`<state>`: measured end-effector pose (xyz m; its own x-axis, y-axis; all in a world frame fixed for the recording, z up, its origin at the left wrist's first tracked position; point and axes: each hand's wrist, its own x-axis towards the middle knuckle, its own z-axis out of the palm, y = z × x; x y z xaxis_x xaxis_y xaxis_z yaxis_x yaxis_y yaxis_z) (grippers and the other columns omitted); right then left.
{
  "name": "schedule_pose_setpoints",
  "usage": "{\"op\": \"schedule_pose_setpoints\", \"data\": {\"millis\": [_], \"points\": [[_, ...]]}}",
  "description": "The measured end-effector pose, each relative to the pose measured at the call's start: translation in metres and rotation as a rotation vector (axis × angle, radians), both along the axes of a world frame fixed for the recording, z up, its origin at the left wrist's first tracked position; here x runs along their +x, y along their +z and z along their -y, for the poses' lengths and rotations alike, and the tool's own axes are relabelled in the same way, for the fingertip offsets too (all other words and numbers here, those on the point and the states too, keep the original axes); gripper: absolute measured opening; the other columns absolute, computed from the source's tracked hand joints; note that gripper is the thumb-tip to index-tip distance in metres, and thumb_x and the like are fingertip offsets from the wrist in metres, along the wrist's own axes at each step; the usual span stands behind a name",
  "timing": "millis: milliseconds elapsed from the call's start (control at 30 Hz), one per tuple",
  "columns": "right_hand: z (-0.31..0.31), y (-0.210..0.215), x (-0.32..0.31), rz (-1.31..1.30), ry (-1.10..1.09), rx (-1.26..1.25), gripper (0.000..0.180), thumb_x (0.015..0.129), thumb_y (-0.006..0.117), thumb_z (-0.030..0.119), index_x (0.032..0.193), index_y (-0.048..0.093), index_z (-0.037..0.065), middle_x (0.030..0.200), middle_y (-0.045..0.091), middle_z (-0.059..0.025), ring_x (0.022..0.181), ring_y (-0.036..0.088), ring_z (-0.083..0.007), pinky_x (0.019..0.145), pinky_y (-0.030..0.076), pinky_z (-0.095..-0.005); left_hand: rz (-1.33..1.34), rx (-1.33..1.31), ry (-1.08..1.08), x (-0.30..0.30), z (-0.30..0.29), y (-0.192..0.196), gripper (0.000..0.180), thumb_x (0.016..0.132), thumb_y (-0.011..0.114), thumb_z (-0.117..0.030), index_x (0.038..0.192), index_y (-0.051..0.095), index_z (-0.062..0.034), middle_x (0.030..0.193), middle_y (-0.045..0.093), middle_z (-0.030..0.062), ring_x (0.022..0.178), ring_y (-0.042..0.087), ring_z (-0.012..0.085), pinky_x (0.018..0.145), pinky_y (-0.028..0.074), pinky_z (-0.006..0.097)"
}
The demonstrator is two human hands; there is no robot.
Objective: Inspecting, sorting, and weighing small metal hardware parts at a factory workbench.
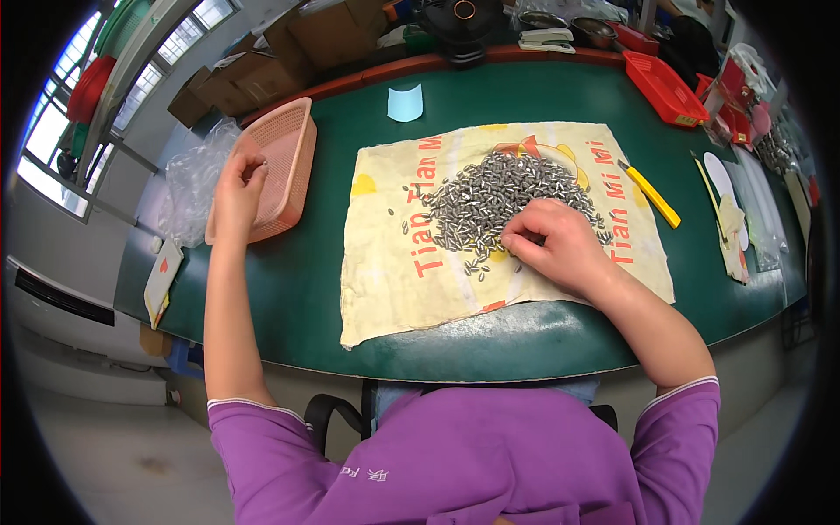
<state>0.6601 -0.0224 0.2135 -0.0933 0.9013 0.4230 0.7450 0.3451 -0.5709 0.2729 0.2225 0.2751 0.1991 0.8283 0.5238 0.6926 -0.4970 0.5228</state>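
A heap of small, shiny grey oval metal pieces [490,194] lies on a cream printed cloth [376,297], with a few strays at its edges. My right hand [560,245] rests at the heap's near right side, thumb and forefinger pinched together low over the pieces; what is between the tips is hidden. Off to the left, my left hand [236,194] is over the near left side of a pink plastic basket [302,166]. Its fingers are pinched, and a small grey metal piece shows at the tips. The basket's bottom is partly behind that hand.
A yellow cutter knife [652,197] lies right of the cloth. Light blue paper [405,103] and a red tray [665,87] sit farther back. Clear plastic bags [188,188] bunch behind the basket. A white card-like item [164,278] lies at the table's left edge.
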Motion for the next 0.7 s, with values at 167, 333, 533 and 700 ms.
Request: {"op": "schedule_pose_setpoints", "data": {"millis": [167,333,533,700], "points": [[-0.002,-0.001,0.004,0.043,-0.039,0.003,0.010,0.083,0.068,0.019,0.083,0.069,0.010,0.083,0.064,-0.0058,0.086,0.062,-0.0267,0.076,0.051,-0.0393,-0.272,-0.130,0.022,-0.013,0.006,-0.019,0.042,0.096,0.062,-0.033,0.117,0.063,0.0026,0.097,0.070,0.0192,0.091,0.068,0.0314,0.082,0.052,0.038],[-0.002,-0.001,0.006,0.066,-0.039,0.031,0.010,0.083,0.069,0.019,0.084,0.069,0.009,0.084,0.065,-0.0063,0.086,0.063,-0.0274,0.077,0.051,-0.0397,-0.304,-0.197,0.029,0.009,0.041,-0.022,0.037,0.091,0.066,-0.023,0.122,0.061,-0.0038,0.091,0.071,0.0163,0.081,0.070,0.0258,0.076,0.053,0.038],[-0.001,0.004,0.005,0.094,-0.036,0.079,0.009,0.083,0.071,0.016,0.087,0.069,0.008,0.080,0.063,-0.0055,0.082,0.062,-0.0247,0.073,0.050,-0.0377,-0.245,-0.274,0.032,0.016,0.107,-0.004,0.031,0.088,0.063,-0.010,0.118,0.064,-0.0029,0.088,0.070,0.0156,0.076,0.071,0.0216,0.071,0.055,0.034],[0.008,0.016,-0.003,0.155,0.080,-0.036,0.010,0.080,0.071,0.015,0.089,0.070,0.009,0.084,0.065,-0.0055,0.086,0.063,-0.0256,0.075,0.052,-0.0383,-0.495,0.237,-0.082,0.032,0.175,0.012,0.029,0.084,0.069,-0.005,0.113,0.065,-0.0031,0.107,0.067,0.0135,0.086,0.069,0.0272,0.075,0.054,0.036]]}}
